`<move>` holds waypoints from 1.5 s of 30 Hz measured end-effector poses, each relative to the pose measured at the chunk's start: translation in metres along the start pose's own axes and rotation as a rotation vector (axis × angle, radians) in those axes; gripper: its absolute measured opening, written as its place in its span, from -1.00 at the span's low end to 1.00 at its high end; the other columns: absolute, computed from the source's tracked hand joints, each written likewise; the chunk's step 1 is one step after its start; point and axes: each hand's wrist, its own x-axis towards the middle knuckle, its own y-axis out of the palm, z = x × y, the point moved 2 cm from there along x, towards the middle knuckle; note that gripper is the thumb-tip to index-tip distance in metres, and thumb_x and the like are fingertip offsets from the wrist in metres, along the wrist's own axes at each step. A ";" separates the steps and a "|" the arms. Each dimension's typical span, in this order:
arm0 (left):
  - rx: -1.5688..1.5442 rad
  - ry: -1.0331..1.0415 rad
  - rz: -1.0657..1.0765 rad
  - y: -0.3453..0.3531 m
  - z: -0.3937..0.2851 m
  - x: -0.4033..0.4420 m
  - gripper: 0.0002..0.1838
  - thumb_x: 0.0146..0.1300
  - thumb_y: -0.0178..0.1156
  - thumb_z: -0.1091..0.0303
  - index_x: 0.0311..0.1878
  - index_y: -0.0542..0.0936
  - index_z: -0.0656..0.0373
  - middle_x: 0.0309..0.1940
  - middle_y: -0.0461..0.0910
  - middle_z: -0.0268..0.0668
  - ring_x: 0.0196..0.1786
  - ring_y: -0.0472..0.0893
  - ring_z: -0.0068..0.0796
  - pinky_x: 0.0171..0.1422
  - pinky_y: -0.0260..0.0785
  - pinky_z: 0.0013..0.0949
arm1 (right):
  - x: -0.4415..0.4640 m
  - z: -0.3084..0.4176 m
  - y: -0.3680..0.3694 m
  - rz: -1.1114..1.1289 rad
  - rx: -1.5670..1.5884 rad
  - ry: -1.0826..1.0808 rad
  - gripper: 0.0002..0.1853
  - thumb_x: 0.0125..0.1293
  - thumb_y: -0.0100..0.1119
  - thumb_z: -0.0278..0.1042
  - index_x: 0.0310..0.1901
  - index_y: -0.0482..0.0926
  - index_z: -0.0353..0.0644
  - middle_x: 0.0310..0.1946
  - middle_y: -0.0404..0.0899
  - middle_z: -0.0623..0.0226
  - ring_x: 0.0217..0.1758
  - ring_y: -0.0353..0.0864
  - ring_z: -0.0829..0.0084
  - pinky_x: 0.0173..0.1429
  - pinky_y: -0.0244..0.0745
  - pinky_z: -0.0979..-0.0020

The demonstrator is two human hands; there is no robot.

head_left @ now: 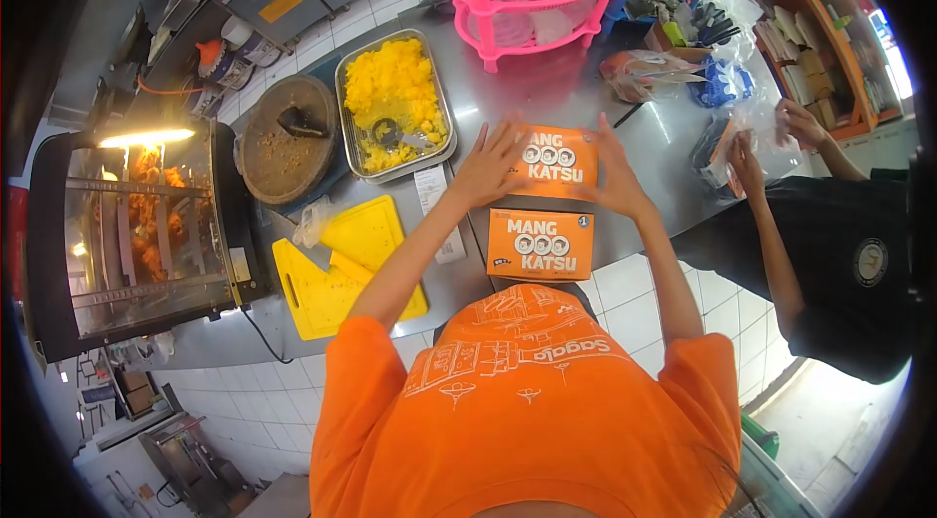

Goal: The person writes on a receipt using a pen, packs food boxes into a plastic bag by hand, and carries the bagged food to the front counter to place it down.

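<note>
Two orange takeaway food boxes with white lettering lie one behind the other on the steel table. My left hand is at the left end of the far food box, its fingers spread over the edge. At the box's right end, my right hand has its fingers toward the back and its thumb near the front. Between them the hands clasp this box. The near food box sits closed at the table's front edge, touched by neither hand.
Left of the boxes are a tray of yellow rice, a round chopping block, yellow cutting boards and a lit display warmer. A pink rack stands behind. At right, a co-worker's hands handle a plastic bag.
</note>
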 end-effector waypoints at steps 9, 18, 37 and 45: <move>0.205 0.231 0.067 0.001 0.006 0.010 -0.04 0.12 0.26 -0.14 0.53 0.03 -0.14 0.50 -0.02 -0.06 0.55 -0.07 0.06 0.54 0.04 -0.01 | 0.014 0.003 0.003 0.374 -0.397 -0.249 -0.23 0.10 0.29 0.09 0.38 0.26 0.30 0.44 -0.01 0.00 0.47 0.02 -0.08 0.45 0.20 0.01; 0.081 0.094 0.167 -0.017 -0.008 -0.006 -0.28 0.35 -0.10 -0.18 0.53 0.06 -0.21 0.56 -0.16 -0.20 0.57 -0.19 0.01 0.54 -0.20 0.24 | -0.002 0.006 0.014 0.314 -0.278 -0.144 -0.31 0.28 0.11 0.15 0.42 0.19 0.26 0.53 -0.28 0.07 0.57 -0.33 -0.12 0.54 -0.03 -0.04; -1.483 -0.668 -0.793 -0.066 -0.052 -0.124 -0.42 0.29 0.14 0.59 0.36 0.27 0.10 0.06 0.52 -0.20 0.07 0.53 -0.52 0.12 0.42 -0.49 | -0.083 0.112 0.052 0.272 -0.483 -0.136 0.19 -0.46 0.62 0.08 0.38 0.22 0.30 0.15 0.26 0.12 0.24 0.22 0.02 0.33 0.05 -0.06; -1.447 -0.404 -0.919 -0.150 -0.104 -0.129 -0.41 0.34 0.12 0.50 0.43 0.26 0.21 0.31 0.36 -0.26 0.21 0.45 -0.51 0.23 0.37 -0.43 | -0.056 0.124 0.060 0.428 -0.389 -0.097 0.03 -0.25 0.43 0.01 0.39 0.18 0.35 0.08 0.24 0.00 0.13 0.25 0.02 0.11 0.12 0.08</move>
